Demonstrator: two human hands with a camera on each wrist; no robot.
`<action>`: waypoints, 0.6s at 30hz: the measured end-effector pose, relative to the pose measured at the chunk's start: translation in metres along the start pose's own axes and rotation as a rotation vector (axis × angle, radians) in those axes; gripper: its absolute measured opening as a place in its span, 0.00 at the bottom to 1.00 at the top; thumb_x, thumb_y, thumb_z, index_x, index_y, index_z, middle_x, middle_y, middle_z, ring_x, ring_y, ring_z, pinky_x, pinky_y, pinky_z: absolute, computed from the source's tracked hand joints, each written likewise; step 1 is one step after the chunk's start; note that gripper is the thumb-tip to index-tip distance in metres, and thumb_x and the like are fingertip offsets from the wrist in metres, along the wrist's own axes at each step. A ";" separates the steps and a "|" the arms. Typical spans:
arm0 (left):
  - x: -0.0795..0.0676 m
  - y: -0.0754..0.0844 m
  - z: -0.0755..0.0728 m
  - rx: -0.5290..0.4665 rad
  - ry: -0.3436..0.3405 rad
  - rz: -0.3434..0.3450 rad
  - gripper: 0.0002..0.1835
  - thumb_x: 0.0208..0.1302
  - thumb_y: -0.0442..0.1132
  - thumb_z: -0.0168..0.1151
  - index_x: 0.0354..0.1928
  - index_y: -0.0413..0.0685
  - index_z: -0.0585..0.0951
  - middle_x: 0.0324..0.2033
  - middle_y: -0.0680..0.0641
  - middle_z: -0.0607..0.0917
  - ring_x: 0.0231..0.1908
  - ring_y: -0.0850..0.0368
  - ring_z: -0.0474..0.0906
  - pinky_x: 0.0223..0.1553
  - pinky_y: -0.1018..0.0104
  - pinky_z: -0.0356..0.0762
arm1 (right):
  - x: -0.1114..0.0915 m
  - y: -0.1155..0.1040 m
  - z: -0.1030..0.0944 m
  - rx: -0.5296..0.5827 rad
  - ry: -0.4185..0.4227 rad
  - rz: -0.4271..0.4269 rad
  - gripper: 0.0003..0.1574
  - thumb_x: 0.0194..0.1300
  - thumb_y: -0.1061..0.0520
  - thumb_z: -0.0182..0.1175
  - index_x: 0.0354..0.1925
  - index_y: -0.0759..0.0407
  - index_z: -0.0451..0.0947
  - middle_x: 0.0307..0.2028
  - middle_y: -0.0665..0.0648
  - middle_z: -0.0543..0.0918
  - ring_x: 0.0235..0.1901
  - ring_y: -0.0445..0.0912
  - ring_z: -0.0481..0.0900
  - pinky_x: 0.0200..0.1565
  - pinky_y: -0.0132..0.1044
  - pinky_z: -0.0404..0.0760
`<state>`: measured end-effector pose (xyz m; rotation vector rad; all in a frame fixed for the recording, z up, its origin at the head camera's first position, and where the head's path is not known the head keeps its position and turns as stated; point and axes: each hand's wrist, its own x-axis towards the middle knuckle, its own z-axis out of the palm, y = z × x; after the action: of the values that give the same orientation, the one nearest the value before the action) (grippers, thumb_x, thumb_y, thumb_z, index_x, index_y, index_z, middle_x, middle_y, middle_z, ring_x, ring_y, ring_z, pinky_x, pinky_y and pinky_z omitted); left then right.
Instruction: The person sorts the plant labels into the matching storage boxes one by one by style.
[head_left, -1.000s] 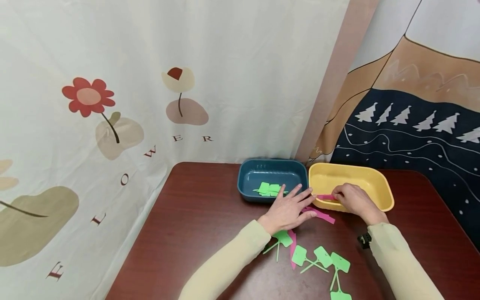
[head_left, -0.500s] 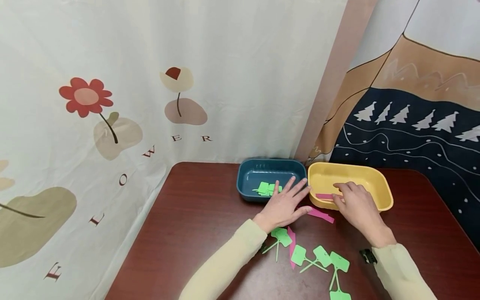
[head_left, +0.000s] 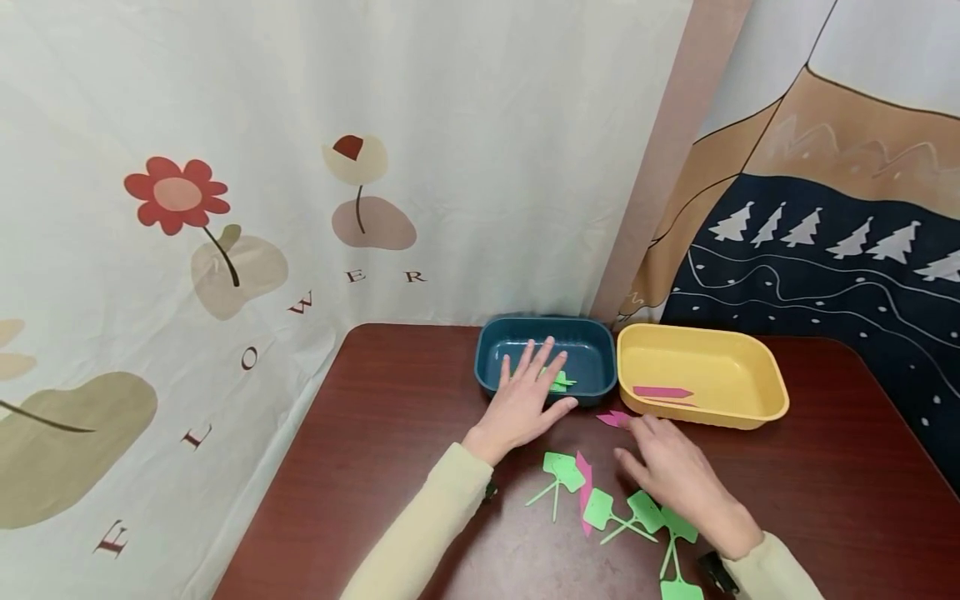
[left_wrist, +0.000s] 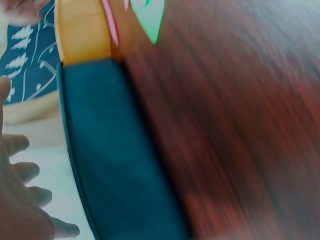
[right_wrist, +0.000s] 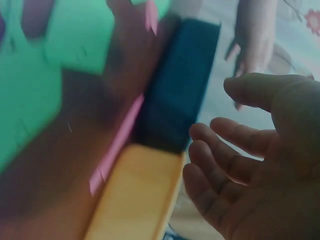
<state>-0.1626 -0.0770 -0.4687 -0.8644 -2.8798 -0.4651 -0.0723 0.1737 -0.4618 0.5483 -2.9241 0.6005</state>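
My left hand [head_left: 521, 408] is spread over the near rim of the dark blue bin [head_left: 592, 333], fingers straight and holding nothing. Behind its fingers, green plant labels [head_left: 558, 381] lie in that bin. My right hand [head_left: 675, 467] is over the table, fingers loosely bent, in front of the yellow bin [head_left: 738, 367]. Its fingertips are close to pink pointed labels [head_left: 611, 418] on the table, partly hidden by the hand; contact cannot be told. In the right wrist view its fingers [right_wrist: 240, 135] hold nothing. Inside the yellow bin lie pink pointed labels [head_left: 660, 392].
Between the arms, several green T-shaped plant labels [head_left: 598, 508] lie on the brown table [head_left: 390, 417]. A pink label [head_left: 585, 492] lies among them. A printed curtain [head_left: 480, 208] hangs behind the table. The two bins stand side by side at the back edge.
My right hand has let go of a pink label in the yellow bin and moved toward me, over the table. My left hand has shifted left, uncovering more of the table.
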 end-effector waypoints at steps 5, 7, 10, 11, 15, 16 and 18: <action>-0.015 -0.015 -0.009 -0.045 0.053 -0.046 0.42 0.75 0.67 0.51 0.82 0.54 0.60 0.83 0.47 0.47 0.81 0.39 0.40 0.73 0.28 0.45 | -0.001 -0.012 0.018 -0.008 -0.134 -0.009 0.20 0.62 0.49 0.76 0.46 0.58 0.83 0.37 0.51 0.79 0.35 0.43 0.73 0.38 0.43 0.80; -0.021 -0.020 -0.011 -0.059 0.065 -0.053 0.42 0.75 0.66 0.52 0.82 0.53 0.59 0.83 0.46 0.47 0.81 0.38 0.41 0.72 0.28 0.45 | -0.001 -0.017 0.025 -0.026 -0.161 -0.025 0.21 0.60 0.47 0.77 0.44 0.58 0.82 0.36 0.50 0.78 0.34 0.43 0.72 0.38 0.41 0.79; -0.029 -0.025 -0.013 -0.073 0.076 -0.059 0.43 0.75 0.65 0.53 0.82 0.52 0.58 0.83 0.45 0.47 0.81 0.38 0.41 0.72 0.27 0.45 | 0.001 -0.023 0.034 -0.041 -0.198 -0.033 0.27 0.58 0.43 0.77 0.45 0.60 0.81 0.35 0.51 0.74 0.34 0.44 0.70 0.36 0.42 0.77; -0.031 -0.026 -0.014 -0.078 0.080 -0.060 0.43 0.75 0.65 0.53 0.82 0.52 0.58 0.83 0.45 0.48 0.81 0.39 0.41 0.72 0.27 0.45 | 0.001 -0.024 0.037 -0.044 -0.206 -0.032 0.30 0.57 0.41 0.78 0.46 0.61 0.81 0.35 0.52 0.74 0.34 0.45 0.70 0.36 0.42 0.77; -0.041 -0.028 -0.016 -0.088 0.088 -0.074 0.42 0.75 0.64 0.55 0.82 0.53 0.59 0.82 0.45 0.50 0.81 0.42 0.41 0.73 0.29 0.43 | 0.004 -0.031 0.045 -0.048 -0.244 -0.010 0.36 0.53 0.37 0.79 0.45 0.62 0.80 0.35 0.53 0.71 0.33 0.46 0.68 0.34 0.42 0.75; -0.043 -0.028 -0.016 -0.092 0.092 -0.073 0.42 0.74 0.63 0.56 0.82 0.52 0.60 0.82 0.45 0.51 0.81 0.41 0.42 0.73 0.29 0.42 | 0.005 -0.032 0.046 -0.047 -0.247 -0.007 0.35 0.53 0.37 0.80 0.44 0.61 0.79 0.34 0.53 0.71 0.32 0.46 0.68 0.33 0.42 0.74; -0.048 -0.029 -0.017 -0.089 0.098 -0.073 0.41 0.74 0.62 0.57 0.81 0.52 0.61 0.82 0.46 0.53 0.80 0.41 0.45 0.74 0.30 0.43 | 0.006 -0.033 0.048 -0.050 -0.251 -0.010 0.34 0.51 0.38 0.81 0.42 0.60 0.79 0.34 0.53 0.70 0.32 0.46 0.67 0.32 0.42 0.73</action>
<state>-0.1386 -0.1299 -0.4685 -0.7289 -2.8272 -0.6290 -0.0670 0.1240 -0.4929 0.6781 -3.1572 0.4881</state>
